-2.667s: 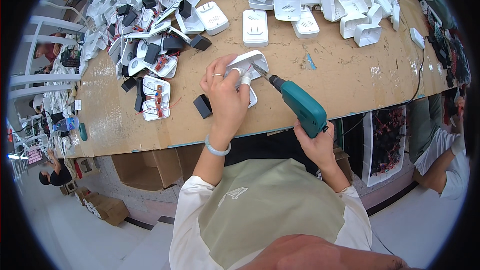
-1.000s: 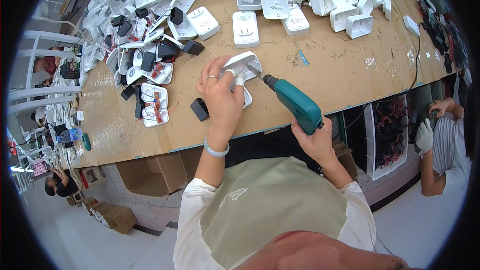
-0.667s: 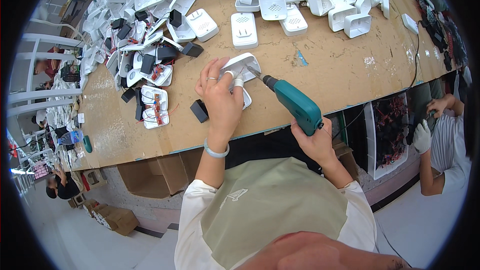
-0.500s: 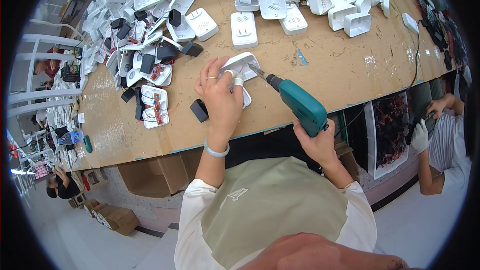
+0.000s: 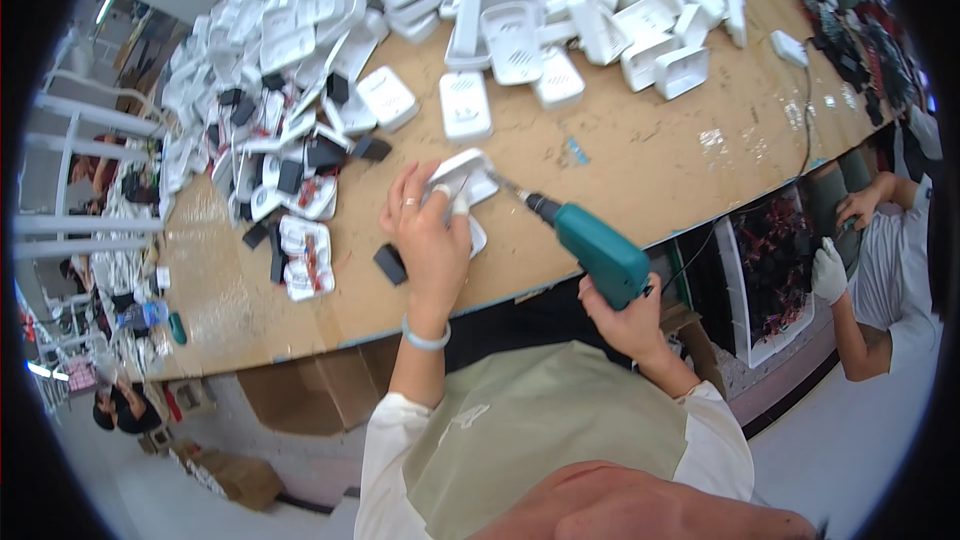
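My left hand (image 5: 432, 240) is closed on a small white plastic housing (image 5: 468, 176), tilted with its hollow side showing. White coverings wrap the tips of the finger and thumb holding it. Another white piece (image 5: 478, 238) shows partly from beneath that hand. My right hand (image 5: 625, 315) grips a teal pistol-shaped electric screwdriver (image 5: 600, 245) with a black nose. Its thin metal tip points left at the housing's right edge; blur hides whether they touch. Beside my left hand lies a black block (image 5: 391, 264). An open housing (image 5: 306, 258) with a reddish-brown part and wires sits farther left.
A large heap of white housings (image 5: 510, 30) covers the far side of the table (image 5: 640, 180). Black blocks and wired parts (image 5: 290, 155) lie at left. A dark cord (image 5: 808, 115) crosses the right side. At right, a person in a white glove (image 5: 828, 272) sits by a parts bin (image 5: 745, 305).
The view has shifted, so the table's contents appear lower and farther left. Both hands keep their holds, the screwdriver tip still by the housing. Part of another person now shows at the top.
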Demonstrator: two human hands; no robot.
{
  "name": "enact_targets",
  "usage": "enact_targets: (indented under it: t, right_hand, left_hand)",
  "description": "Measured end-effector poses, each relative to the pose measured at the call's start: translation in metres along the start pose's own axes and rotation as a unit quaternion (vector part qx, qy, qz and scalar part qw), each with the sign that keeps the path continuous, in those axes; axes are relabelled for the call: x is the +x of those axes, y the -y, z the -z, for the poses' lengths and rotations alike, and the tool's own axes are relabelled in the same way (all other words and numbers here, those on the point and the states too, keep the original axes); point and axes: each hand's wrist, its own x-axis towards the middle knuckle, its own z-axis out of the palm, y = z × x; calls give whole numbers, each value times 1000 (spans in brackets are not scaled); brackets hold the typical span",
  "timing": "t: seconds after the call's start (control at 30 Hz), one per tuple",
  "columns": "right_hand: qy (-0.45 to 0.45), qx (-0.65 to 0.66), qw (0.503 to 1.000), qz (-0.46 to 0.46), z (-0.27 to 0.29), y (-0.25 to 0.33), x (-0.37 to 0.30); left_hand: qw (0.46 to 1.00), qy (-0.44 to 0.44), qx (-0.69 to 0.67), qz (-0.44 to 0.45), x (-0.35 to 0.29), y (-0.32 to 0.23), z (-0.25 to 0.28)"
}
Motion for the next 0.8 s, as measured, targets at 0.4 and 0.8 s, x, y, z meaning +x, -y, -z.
enact_targets:
  t: [0.4, 0.8]
  right_hand:
    - [1, -9, 1000, 11, 7, 13, -5]
    - [-2, 22, 1000, 2, 10, 7, -7]
  left_hand:
    - [999, -23, -27, -3, -8, -5, 2]
    - [992, -96, -83, -12, -8, -10, 10]
